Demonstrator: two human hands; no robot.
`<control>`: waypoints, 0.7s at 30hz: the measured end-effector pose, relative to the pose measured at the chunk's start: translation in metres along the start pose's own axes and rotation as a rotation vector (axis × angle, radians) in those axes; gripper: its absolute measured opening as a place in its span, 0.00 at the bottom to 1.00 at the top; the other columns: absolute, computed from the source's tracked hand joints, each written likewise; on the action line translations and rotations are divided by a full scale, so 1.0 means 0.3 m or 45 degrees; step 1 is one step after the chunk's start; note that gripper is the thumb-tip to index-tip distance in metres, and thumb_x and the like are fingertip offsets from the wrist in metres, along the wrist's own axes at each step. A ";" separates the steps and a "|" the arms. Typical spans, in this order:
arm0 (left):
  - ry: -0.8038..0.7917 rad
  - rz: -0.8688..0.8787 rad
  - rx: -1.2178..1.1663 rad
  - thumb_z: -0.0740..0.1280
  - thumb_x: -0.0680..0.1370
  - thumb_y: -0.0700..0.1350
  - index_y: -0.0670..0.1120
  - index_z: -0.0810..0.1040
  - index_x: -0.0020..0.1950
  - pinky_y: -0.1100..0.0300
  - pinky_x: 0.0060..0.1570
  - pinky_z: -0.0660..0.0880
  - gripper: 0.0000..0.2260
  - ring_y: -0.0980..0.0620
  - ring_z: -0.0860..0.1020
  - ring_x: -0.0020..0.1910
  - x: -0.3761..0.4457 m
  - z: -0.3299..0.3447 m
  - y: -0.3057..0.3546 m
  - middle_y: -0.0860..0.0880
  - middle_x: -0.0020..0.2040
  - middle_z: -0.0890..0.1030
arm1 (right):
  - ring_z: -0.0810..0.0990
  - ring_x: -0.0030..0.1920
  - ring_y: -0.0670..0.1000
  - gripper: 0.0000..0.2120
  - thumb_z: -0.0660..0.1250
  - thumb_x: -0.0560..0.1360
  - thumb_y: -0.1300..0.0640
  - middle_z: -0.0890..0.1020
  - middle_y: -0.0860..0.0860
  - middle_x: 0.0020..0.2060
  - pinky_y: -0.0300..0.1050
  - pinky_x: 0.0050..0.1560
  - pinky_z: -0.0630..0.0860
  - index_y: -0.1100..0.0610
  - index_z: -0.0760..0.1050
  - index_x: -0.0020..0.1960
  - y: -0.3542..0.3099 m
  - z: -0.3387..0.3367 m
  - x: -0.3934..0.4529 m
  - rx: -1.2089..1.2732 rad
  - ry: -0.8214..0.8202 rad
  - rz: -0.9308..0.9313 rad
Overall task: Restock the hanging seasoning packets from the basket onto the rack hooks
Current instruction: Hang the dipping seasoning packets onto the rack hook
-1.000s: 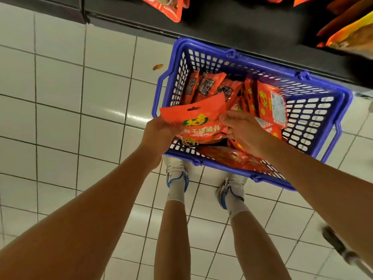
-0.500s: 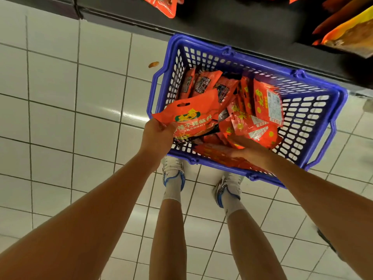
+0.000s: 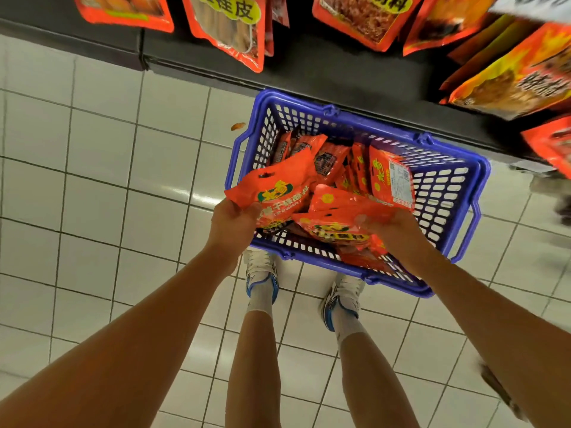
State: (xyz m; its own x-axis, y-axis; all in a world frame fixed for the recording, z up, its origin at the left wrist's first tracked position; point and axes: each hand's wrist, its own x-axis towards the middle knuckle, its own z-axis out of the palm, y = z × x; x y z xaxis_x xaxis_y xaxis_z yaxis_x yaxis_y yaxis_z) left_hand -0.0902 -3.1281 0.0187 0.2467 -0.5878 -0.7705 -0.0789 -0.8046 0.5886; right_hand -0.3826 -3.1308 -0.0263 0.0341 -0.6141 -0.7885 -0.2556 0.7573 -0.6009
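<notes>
Seasoning packets (image 3: pixel 346 217) being gathered over the basket (image 3: pixel 463 193).
L hand (image 3: pixel 233 223) fingers pinching one packet (image 3: pixel 278 193), R hand (image 3: pixel 392 230) fingers clamping a bunch, prob. stacking for hooks.

A blue plastic basket (image 3: pixel 457 193) sits on the floor, holding red seasoning packets (image 3: pixel 391 180), some upright, some flat. Two packets are lifted above its near rim. More red packets (image 3: pixel 228 29) hang above.

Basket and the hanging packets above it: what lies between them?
In the head view, only the dark shelf base separates the basket from the hanging packets.
</notes>
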 end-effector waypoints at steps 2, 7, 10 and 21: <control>0.023 0.007 -0.071 0.67 0.81 0.39 0.52 0.80 0.56 0.53 0.49 0.81 0.10 0.49 0.85 0.50 -0.033 -0.004 0.038 0.51 0.50 0.86 | 0.86 0.48 0.45 0.15 0.77 0.73 0.58 0.87 0.45 0.48 0.40 0.48 0.83 0.54 0.81 0.59 -0.062 -0.035 -0.035 0.012 -0.004 -0.027; 0.021 0.039 -0.178 0.67 0.81 0.39 0.51 0.80 0.59 0.54 0.47 0.82 0.09 0.50 0.86 0.50 -0.139 -0.012 0.136 0.52 0.50 0.87 | 0.87 0.50 0.52 0.09 0.76 0.73 0.54 0.88 0.50 0.48 0.53 0.53 0.83 0.49 0.84 0.54 -0.189 -0.093 -0.134 0.110 0.023 -0.068; 0.009 0.041 -0.225 0.67 0.81 0.39 0.53 0.81 0.56 0.53 0.48 0.81 0.10 0.50 0.86 0.50 -0.210 -0.022 0.206 0.53 0.50 0.87 | 0.86 0.52 0.55 0.13 0.76 0.72 0.48 0.88 0.50 0.49 0.54 0.50 0.83 0.49 0.83 0.54 -0.267 -0.122 -0.200 0.210 0.107 -0.100; -0.038 0.118 -0.428 0.66 0.82 0.42 0.44 0.82 0.53 0.60 0.34 0.80 0.05 0.52 0.86 0.40 -0.649 -0.142 0.651 0.48 0.44 0.87 | 0.86 0.52 0.57 0.13 0.77 0.70 0.53 0.87 0.55 0.52 0.57 0.54 0.83 0.53 0.85 0.54 -0.766 -0.266 -0.689 0.381 0.130 -0.347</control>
State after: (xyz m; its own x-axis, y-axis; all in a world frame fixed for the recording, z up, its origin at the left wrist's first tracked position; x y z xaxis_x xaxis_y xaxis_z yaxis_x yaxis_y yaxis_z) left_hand -0.1126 -3.1673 0.2940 0.2247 -0.6631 -0.7140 0.2240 -0.6780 0.7001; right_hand -0.4081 -3.1957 0.2852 -0.0383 -0.8087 -0.5870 0.0419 0.5856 -0.8095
